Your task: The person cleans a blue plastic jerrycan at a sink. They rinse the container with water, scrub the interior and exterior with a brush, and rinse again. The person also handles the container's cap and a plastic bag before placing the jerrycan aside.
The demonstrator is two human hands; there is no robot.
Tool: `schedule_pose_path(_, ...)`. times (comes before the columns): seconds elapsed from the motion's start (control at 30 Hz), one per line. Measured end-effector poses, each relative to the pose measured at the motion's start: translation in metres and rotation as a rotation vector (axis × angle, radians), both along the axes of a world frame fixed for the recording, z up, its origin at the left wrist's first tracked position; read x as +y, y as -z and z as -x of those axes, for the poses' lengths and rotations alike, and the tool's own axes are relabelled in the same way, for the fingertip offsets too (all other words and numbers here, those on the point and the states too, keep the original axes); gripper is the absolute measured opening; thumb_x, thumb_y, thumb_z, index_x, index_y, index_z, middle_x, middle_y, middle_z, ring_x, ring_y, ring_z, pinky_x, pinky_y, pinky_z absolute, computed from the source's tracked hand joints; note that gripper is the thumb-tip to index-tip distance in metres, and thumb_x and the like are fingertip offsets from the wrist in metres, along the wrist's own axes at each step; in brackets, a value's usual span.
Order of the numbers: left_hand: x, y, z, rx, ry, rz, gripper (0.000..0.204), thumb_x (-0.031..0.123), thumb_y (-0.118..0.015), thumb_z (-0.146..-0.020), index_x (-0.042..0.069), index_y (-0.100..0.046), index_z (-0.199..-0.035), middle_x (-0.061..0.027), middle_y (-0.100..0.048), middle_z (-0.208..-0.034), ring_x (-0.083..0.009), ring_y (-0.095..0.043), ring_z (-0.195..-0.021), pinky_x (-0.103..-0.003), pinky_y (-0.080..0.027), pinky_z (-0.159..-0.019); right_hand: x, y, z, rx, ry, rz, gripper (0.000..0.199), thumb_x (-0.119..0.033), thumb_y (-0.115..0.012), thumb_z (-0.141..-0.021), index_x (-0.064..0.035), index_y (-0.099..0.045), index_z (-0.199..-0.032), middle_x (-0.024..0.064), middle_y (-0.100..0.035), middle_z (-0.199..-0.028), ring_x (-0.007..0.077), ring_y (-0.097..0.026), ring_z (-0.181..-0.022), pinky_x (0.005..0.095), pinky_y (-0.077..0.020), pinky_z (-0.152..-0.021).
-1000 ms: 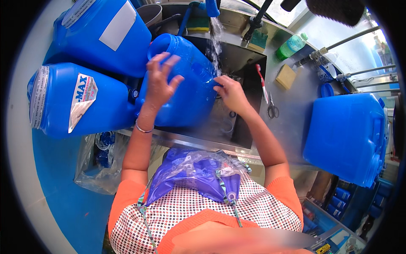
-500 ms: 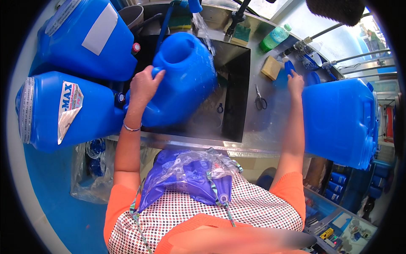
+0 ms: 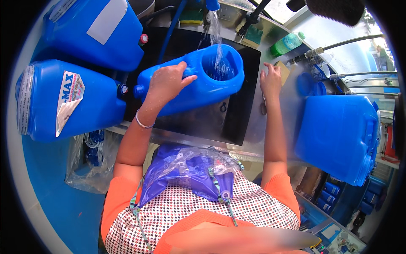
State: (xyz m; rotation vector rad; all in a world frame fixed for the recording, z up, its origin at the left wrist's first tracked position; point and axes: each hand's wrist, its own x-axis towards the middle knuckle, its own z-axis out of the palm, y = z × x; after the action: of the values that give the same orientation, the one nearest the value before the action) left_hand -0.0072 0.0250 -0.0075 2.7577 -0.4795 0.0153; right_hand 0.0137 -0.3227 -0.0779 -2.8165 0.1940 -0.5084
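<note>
A large blue plastic water jug is tilted over the dark sink, its wide round mouth facing up toward a blue tap. Water pours from the tap into that mouth. My left hand is closed on the jug's moulded handle, beside the opening. Above the steel counter, right of the sink, my right hand has its fingers apart and holds nothing I can see. Just behind it lies a tan sponge. Scissors are mostly hidden by my right forearm.
Two blue jugs stand on the left, and another blue container on the right. Blue round lids lie behind that one. At the back are a green bottle and green-and-yellow scouring sponges.
The jug has tipped and swung right, bringing its mouth under the running water. My right hand has come left toward the sink and let go of a small blue thing.
</note>
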Motion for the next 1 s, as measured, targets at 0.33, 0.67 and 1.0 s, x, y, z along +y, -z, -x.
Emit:
schedule_pose_path(0.33, 0.048, 0.03, 0.015, 0.034, -0.44, 0.057, 0.037, 0.032, -0.054, -0.098, -0.004, -0.052, -0.101, -0.0295, -0.066, -0.084, -0.0462, -0.066, -0.081, -0.051, -0.054, -0.068, 0.059, 0.155, -0.079, 0.492, -0.252, -0.029, 0.019, -0.015, -0.06, -0.08, -0.0063, -0.073, -0.089, 0.022, -0.069, -0.095, 0.04, -0.067, -0.089, 0.0472, -0.0542, -0.081)
schedule_pose_path(0.67, 0.06, 0.031, 0.025, 0.026, -0.554, 0.127, 0.037, 0.029, -0.054, -0.098, -0.006, -0.051, -0.109, -0.0283, -0.066, -0.08, -0.0463, -0.065, -0.078, -0.052, -0.051, -0.067, 0.073, 0.382, -0.082, 0.507, -0.147, 0.02, 0.04, -0.027, -0.05, -0.091, -0.0098, -0.059, -0.126, 0.0185, -0.052, -0.131, 0.0386, -0.05, -0.123, 0.0534, -0.0483, -0.088)
schedule_pose_path(1.0, 0.062, 0.029, 0.033, 0.042, -0.561, 0.135, 0.036, 0.03, -0.054, -0.098, -0.005, -0.052, -0.11, -0.027, -0.065, -0.078, -0.0448, -0.065, -0.074, -0.051, -0.051, -0.064, 0.102, 0.486, 0.012, 0.92, -0.282, -0.149, 0.044, -0.027, -0.047, -0.096, -0.0057, -0.05, -0.134, 0.0193, -0.058, -0.125, 0.0328, -0.058, -0.115, 0.0451, -0.048, -0.092)
